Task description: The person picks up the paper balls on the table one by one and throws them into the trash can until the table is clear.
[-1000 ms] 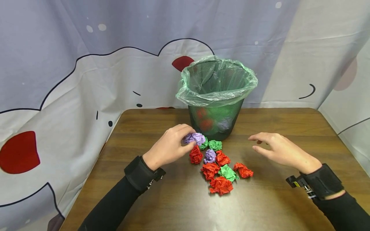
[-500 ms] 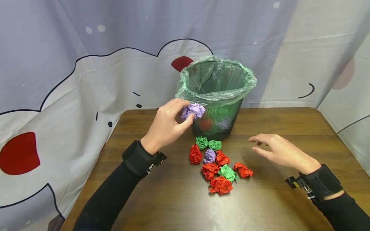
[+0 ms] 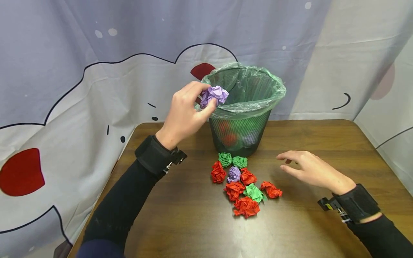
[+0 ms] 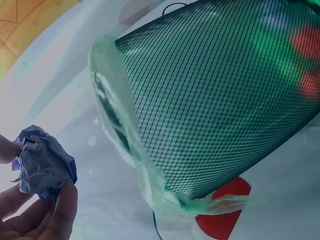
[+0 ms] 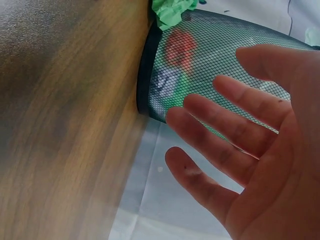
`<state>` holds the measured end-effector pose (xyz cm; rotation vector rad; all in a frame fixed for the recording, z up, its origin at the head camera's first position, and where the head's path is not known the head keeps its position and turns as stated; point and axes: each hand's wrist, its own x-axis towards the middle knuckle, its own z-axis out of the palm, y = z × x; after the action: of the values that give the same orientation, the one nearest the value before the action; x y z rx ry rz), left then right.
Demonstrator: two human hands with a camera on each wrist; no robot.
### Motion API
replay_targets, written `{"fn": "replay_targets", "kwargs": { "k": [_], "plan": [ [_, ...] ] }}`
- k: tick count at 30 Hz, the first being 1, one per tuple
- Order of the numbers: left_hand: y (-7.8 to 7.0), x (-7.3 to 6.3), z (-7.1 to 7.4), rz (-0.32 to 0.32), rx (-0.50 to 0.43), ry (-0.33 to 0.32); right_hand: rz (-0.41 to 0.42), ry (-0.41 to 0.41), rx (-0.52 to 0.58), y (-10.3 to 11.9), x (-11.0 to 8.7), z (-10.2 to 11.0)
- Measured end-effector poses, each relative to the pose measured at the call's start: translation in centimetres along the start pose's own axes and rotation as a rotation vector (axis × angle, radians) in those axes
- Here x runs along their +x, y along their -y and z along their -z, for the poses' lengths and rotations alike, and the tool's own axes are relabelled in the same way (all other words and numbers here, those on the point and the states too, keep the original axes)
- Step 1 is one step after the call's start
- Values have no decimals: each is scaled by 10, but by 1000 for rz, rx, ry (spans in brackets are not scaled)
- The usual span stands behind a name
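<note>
My left hand [image 3: 187, 111] pinches a crumpled purple paper ball [image 3: 215, 96] between thumb and fingers. In the head view the ball overlaps the left rim of a mesh wastebasket [image 3: 240, 132] lined with a green plastic bag [image 3: 250, 109]. The left wrist view shows the same paper ball [image 4: 46, 162] in the fingertips, apart from the bag's folded edge [image 4: 117, 110]. Red, green and purple paper balls show through the basket's mesh. My right hand [image 3: 311, 170] holds nothing and hovers over the table right of the basket, its fingers [image 5: 215, 140] relaxed and spread.
On the wooden table [image 3: 180, 222], several crumpled paper balls lie in front of the basket: red ones [image 3: 246, 208], green ones [image 3: 255, 193] and a purple one [image 3: 234, 174]. A patterned curtain [image 3: 135, 86] hangs behind the table's back edge.
My left hand has lifted the purple paper ball from beside the green one on the table up to the basket's rim. My right hand has stayed almost still.
</note>
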<state>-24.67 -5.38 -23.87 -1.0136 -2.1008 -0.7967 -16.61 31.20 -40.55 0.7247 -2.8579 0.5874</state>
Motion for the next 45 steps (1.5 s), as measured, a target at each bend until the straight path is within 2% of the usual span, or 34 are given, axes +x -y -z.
{"fn": "replay_targets", "kwargs": {
  "k": [7, 17, 22, 30, 39, 45],
  "plan": [
    [2, 25, 3, -7, 18, -7, -11, 7, -4, -1, -2, -1],
    [1, 55, 8, 54, 68, 33, -22, 17, 8, -2, -4, -3],
    [-2, 66, 6, 82, 78, 68, -25, 22, 23, -3, -5, -4],
    [-2, 76, -1, 193, 100, 177, -44, 32, 36, -4, -8, -5],
    [9, 86, -16, 290, 138, 274, -59, 35, 44, -6, -11, -8],
    [17, 80, -21, 299, 138, 275, -59, 33, 45, -6, -12, -10]
  ]
}}
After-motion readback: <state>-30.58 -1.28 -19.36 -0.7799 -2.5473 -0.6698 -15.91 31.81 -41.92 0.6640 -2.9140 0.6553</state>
